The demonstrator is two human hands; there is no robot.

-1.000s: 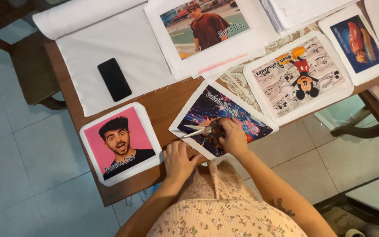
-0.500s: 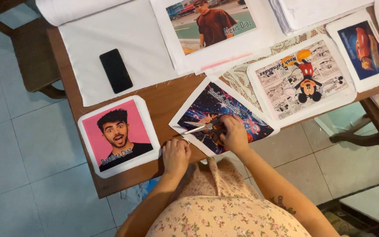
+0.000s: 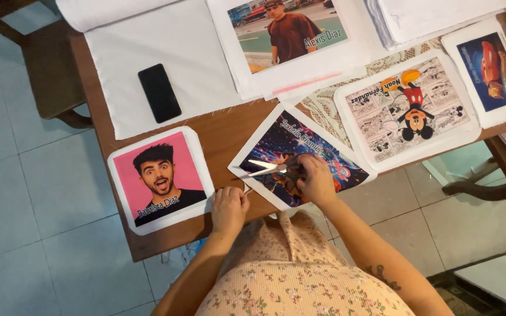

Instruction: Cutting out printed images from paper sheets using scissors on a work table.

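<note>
Since the earlier frame your view had slid slightly, so the prints sat lower in the picture, while your hands had barely moved. Your right hand [image 3: 316, 181] was clenched around the handles of a pair of scissors [image 3: 273, 168], blades parted and pointing left over the dark, colourful print [image 3: 317, 153] with the white border, which lay tilted at the front edge of the wooden desk [image 3: 229, 131]. Your left hand [image 3: 228, 208] rested curled at the desk edge, just beside that print's lower left border; whether it pinched anything could not be told. A pink portrait print [image 3: 160, 178] lay to the left, a black phone [image 3: 159, 93] on white cloth [image 3: 142, 47] behind it.
</note>
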